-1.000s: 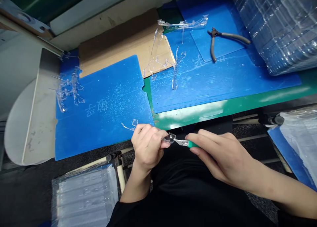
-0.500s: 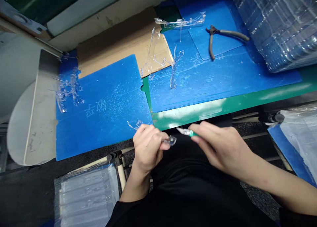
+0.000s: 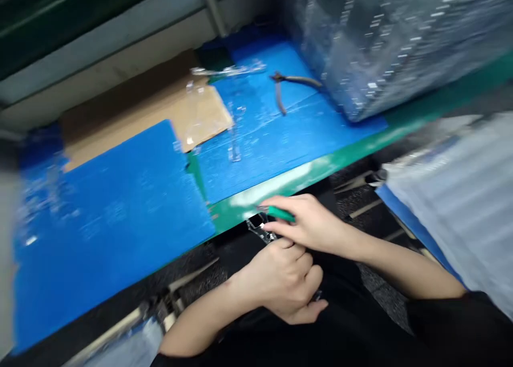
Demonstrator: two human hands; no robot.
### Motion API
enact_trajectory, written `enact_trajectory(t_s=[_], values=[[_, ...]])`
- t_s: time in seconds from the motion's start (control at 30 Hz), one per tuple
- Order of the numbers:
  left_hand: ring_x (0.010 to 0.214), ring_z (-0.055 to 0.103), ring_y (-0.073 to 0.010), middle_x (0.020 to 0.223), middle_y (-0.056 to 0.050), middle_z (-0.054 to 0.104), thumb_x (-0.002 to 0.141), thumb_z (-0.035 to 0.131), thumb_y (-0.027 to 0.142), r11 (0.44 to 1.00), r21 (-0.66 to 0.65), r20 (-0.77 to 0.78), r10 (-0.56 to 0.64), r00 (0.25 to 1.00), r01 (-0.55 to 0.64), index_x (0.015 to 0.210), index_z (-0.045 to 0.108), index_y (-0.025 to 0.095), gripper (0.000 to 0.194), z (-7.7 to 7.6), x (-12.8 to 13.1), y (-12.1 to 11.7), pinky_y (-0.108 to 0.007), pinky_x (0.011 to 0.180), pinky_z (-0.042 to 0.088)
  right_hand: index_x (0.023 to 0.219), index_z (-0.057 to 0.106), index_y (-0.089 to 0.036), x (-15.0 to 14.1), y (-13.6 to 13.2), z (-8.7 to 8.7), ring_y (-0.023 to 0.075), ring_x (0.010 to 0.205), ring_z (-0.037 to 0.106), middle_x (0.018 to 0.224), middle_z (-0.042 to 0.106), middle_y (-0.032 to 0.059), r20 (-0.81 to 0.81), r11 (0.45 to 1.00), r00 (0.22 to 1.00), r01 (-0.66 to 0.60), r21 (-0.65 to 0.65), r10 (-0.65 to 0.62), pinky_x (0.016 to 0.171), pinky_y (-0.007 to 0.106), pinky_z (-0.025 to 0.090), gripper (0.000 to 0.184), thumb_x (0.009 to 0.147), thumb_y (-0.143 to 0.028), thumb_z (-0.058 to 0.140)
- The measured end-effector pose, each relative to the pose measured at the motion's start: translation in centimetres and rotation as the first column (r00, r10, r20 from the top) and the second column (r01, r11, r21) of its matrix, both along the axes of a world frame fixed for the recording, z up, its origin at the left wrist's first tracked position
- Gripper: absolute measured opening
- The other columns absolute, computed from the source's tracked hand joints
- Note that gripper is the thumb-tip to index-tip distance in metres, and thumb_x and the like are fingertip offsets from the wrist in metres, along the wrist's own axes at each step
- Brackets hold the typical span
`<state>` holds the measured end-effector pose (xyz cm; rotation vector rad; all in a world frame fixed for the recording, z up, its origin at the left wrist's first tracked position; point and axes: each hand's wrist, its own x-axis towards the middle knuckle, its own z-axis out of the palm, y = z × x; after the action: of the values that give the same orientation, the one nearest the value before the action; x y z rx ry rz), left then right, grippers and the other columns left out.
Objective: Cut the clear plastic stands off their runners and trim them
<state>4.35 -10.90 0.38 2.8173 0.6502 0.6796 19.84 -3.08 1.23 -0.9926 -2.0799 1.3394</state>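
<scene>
Motion blur smears the whole view. The right hand (image 3: pixel 304 223) covers the blade of a green-handled craft knife (image 3: pixel 280 213), and a clear plastic piece (image 3: pixel 260 229) is too blurred to show whether the left hand (image 3: pixel 280 281) grips it. Clear plastic bits (image 3: pixel 44 207) on the left blue mat (image 3: pixel 112 239) are indistinct. A plastic-wrapped stack (image 3: pixel 380 46) runs off the top edge at far right, and a wrapped pack (image 3: pixel 452 196) runs off the right edge at near right.

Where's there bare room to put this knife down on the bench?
The left blue board has the most room, between the cardboard and its near edge. It's crowded around the pliers, clear plastic pieces and wrapped stack.
</scene>
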Motion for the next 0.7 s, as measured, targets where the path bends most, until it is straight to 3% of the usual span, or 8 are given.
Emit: enact_trajectory(t_s=[0.17, 0.33, 0.43, 0.5, 0.53, 0.6, 0.67, 0.7], values=[[0.045, 0.049, -0.0229, 0.053, -0.004, 0.053, 0.081, 0.058, 0.039, 0.964, -0.157, -0.163, -0.239, 0.957, 0.214, 0.062, 0.058, 0.024, 0.024, -0.4, 2.4, 0.4, -0.043, 0.051, 0.033, 0.123, 0.075, -0.024, 3.2, -1.7, -0.5, 0.0198, 0.099, 0.078, 0.109, 0.082, -0.0004, 0.135, 0.997, 0.988, 0.067, 0.044, -0.072, 0.083, 0.025, 0.054, 0.021, 0.105, -0.035, 0.074], [0.047, 0.050, -0.0247, 0.054, -0.004, 0.054, 0.080, 0.059, 0.034, 0.891, -0.175, -0.191, -0.449, 0.873, 0.420, 0.063, 0.057, 0.025, 0.019, -1.2, 7.2, 1.5, -0.045, 0.053, 0.035, 0.089, 0.074, -0.027, 8.3, -4.5, -0.8, 0.0139, 0.072, 0.072, 0.074, 0.073, -0.0105, 0.201, 0.957, 0.936, 0.284, 0.055, -0.289, 0.063, 0.021, 0.050, 0.023, 0.103, -0.046, 0.076], [0.080, 0.071, -0.0297, 0.089, -0.008, 0.078, 0.097, 0.060, 0.042, 0.854, -0.096, -0.166, -0.521, 0.837, 0.512, 0.094, 0.076, 0.022, 0.026, -0.9, 10.5, 1.3, -0.051, 0.082, 0.051, 0.092, 0.073, -0.026, 13.7, -6.4, -1.2, 0.0083, 0.072, 0.068, 0.077, 0.071, -0.0135, 0.192, 0.872, 0.851, 0.485, 0.066, -0.488, 0.067, 0.017, 0.048, 0.017, 0.102, -0.038, 0.078], [0.115, 0.071, -0.0328, 0.130, -0.010, 0.079, 0.106, 0.057, 0.055, 0.865, -0.026, -0.087, -0.501, 0.861, 0.501, 0.131, 0.074, 0.026, 0.042, -0.6, 11.8, 1.7, -0.056, 0.113, 0.043, 0.101, 0.073, -0.024, 19.5, -7.9, -1.6, 0.0096, 0.077, 0.067, 0.088, 0.075, -0.0088, 0.230, 0.755, 0.725, 0.651, 0.081, -0.649, 0.071, 0.019, 0.050, 0.020, 0.106, -0.043, 0.072], [0.126, 0.068, -0.0336, 0.141, -0.011, 0.075, 0.107, 0.057, 0.058, 0.879, -0.002, -0.040, -0.477, 0.878, 0.477, 0.142, 0.069, 0.028, 0.047, -0.5, 12.1, 2.1, -0.057, 0.121, 0.037, 0.104, 0.072, -0.021, 23.0, -8.9, -1.7, 0.0116, 0.078, 0.066, 0.094, 0.076, -0.0038, 0.266, 0.659, 0.618, 0.745, 0.101, -0.740, 0.072, 0.023, 0.051, 0.025, 0.110, -0.045, 0.065], [0.129, 0.066, -0.0352, 0.145, -0.015, 0.072, 0.106, 0.065, 0.050, 0.905, 0.038, 0.022, -0.426, 0.905, 0.425, 0.147, 0.066, 0.025, 0.048, -0.7, 12.1, 3.4, -0.058, 0.123, 0.035, 0.105, 0.069, -0.018, 30.4, -11.4, -1.7, 0.0160, 0.074, 0.061, 0.093, 0.073, 0.0038, 0.359, 0.425, 0.345, 0.889, 0.171, -0.867, 0.071, 0.029, 0.050, 0.030, 0.115, -0.040, 0.052], [0.124, 0.068, -0.0373, 0.140, -0.021, 0.073, 0.101, 0.074, 0.035, 0.917, 0.096, 0.025, -0.391, 0.920, 0.387, 0.150, 0.063, 0.018, 0.053, -1.3, 11.5, 5.0, -0.058, 0.116, 0.042, 0.106, 0.067, -0.016, 37.0, -14.4, -1.4, 0.0213, 0.084, 0.060, 0.096, 0.070, 0.0090, 0.418, 0.194, 0.057, 0.936, 0.293, -0.907, 0.078, 0.034, 0.048, 0.026, 0.114, -0.033, 0.049], [0.121, 0.069, -0.0382, 0.138, -0.022, 0.073, 0.099, 0.077, 0.030, 0.920, 0.127, 0.012, -0.375, 0.927, 0.371, 0.154, 0.060, 0.016, 0.059, -1.9, 11.2, 5.8, -0.058, 0.112, 0.046, 0.106, 0.066, -0.015, 39.7, -15.8, -1.2, 0.0239, 0.090, 0.060, 0.099, 0.070, 0.0109, 0.435, 0.112, -0.056, 0.930, 0.350, -0.899, 0.083, 0.035, 0.047, 0.022, 0.112, -0.030, 0.051]])
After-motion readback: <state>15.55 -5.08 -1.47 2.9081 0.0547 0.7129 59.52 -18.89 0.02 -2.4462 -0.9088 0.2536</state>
